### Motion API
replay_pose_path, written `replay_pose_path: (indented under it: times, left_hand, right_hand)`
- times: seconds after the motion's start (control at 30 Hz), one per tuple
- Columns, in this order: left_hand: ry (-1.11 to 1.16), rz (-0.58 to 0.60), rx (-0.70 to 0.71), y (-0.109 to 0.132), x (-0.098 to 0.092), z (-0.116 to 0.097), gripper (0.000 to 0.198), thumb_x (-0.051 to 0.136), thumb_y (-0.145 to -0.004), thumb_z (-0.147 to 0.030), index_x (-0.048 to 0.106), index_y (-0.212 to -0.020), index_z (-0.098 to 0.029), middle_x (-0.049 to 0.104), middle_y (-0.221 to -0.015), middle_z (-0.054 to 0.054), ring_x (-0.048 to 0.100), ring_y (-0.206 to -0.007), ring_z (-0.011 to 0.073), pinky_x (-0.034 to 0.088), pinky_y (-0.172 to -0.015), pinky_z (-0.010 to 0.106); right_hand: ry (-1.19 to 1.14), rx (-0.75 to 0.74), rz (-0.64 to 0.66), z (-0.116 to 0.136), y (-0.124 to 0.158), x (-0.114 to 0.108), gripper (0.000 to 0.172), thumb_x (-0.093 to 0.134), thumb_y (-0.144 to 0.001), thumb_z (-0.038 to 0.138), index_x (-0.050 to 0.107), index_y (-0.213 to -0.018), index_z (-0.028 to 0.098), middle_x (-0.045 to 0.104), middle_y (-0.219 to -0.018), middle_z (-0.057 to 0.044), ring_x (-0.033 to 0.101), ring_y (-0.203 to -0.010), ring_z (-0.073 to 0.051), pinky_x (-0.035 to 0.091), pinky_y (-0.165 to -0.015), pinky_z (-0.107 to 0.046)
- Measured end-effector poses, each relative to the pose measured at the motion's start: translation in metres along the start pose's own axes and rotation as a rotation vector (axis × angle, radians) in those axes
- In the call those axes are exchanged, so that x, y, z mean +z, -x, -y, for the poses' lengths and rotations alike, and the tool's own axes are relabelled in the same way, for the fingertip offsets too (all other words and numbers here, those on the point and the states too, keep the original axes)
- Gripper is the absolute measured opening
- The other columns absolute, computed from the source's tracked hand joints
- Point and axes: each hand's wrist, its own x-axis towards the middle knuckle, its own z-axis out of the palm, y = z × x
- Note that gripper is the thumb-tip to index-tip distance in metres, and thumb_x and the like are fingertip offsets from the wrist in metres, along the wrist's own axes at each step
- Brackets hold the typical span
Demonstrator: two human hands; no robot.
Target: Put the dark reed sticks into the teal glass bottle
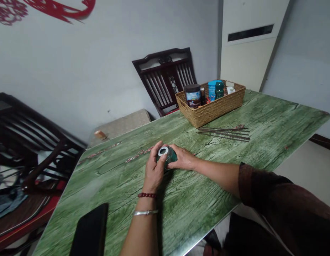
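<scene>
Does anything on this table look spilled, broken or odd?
No spill or breakage shows. The thin dark sticks lie loose and uneven beside the woven basket, slightly untidy at most. The container between the left hand and right hand is partly covered, so I can't judge it.

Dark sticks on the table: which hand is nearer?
Right. The right hand, on the green container, is left of the dark sticks and closer to the camera. The left hand is farther left, on the container's other side.

From the container (171, 154), tabletop (111, 177) toward nine o'clock is free, while the basket (215, 114) blocks one-to-two, sticks (225, 133) two-to-three, phone (90, 230) seven-to-eight.
</scene>
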Motion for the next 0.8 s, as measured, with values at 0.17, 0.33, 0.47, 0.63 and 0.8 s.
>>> replay_pose_path:
  times: [0.17,0.33,0.47,0.63,0.8]
  left_hand:
    - [-0.022,-0.073,-0.023,-0.003,-0.002,0.004,0.066,0.080,-0.073,-0.038,0.055,-0.133,-0.026,0.066,-0.120,0.008,0.060,-0.117,0.0245,0.041,-0.107,0.041]
    - [0.089,-0.093,-0.007,-0.002,-0.008,0.005,0.082,0.081,-0.068,-0.055,0.048,-0.139,-0.028,0.062,-0.124,0.010,0.059,-0.122,0.0269,0.043,-0.106,0.041]
    - [0.203,-0.055,-0.048,0.003,-0.007,0.003,0.076,0.052,-0.083,-0.074,0.044,-0.146,-0.030,0.059,-0.135,0.012,0.054,-0.130,0.0252,0.037,-0.112,0.041]
    - [0.254,-0.101,-0.049,0.002,-0.008,0.001,0.064,0.048,-0.088,-0.071,0.054,-0.136,-0.030,0.070,-0.113,0.007,0.061,-0.118,0.0225,0.040,-0.107,0.037]
    - [0.234,-0.185,-0.041,0.001,-0.011,0.004,0.054,0.050,-0.089,-0.068,0.057,-0.130,-0.033,0.067,-0.112,0.005,0.061,-0.118,0.0212,0.044,-0.101,0.035]
  right_hand:
    - [-0.043,-0.041,-0.005,-0.002,0.001,0.001,0.074,0.084,-0.067,0.030,0.049,-0.130,0.019,0.065,-0.123,-0.009,0.062,-0.112,-0.026,0.046,-0.093,-0.037]
    - [-0.060,-0.052,0.000,-0.002,0.001,0.002,0.076,0.087,-0.062,0.031,0.051,-0.128,0.021,0.066,-0.119,-0.007,0.063,-0.109,-0.025,0.046,-0.090,-0.035]
    - [-0.042,-0.044,0.006,-0.003,0.000,0.002,0.076,0.087,-0.063,0.031,0.051,-0.129,0.022,0.065,-0.119,-0.006,0.062,-0.109,-0.025,0.046,-0.091,-0.036]
    - [-0.037,-0.036,0.006,-0.005,0.000,0.004,0.077,0.087,-0.063,0.033,0.050,-0.130,0.021,0.065,-0.119,-0.008,0.062,-0.109,-0.026,0.046,-0.091,-0.037]
    - [-0.022,-0.029,0.007,-0.005,0.001,0.003,0.077,0.086,-0.064,0.037,0.050,-0.130,0.020,0.065,-0.120,-0.009,0.062,-0.111,-0.027,0.046,-0.092,-0.037]
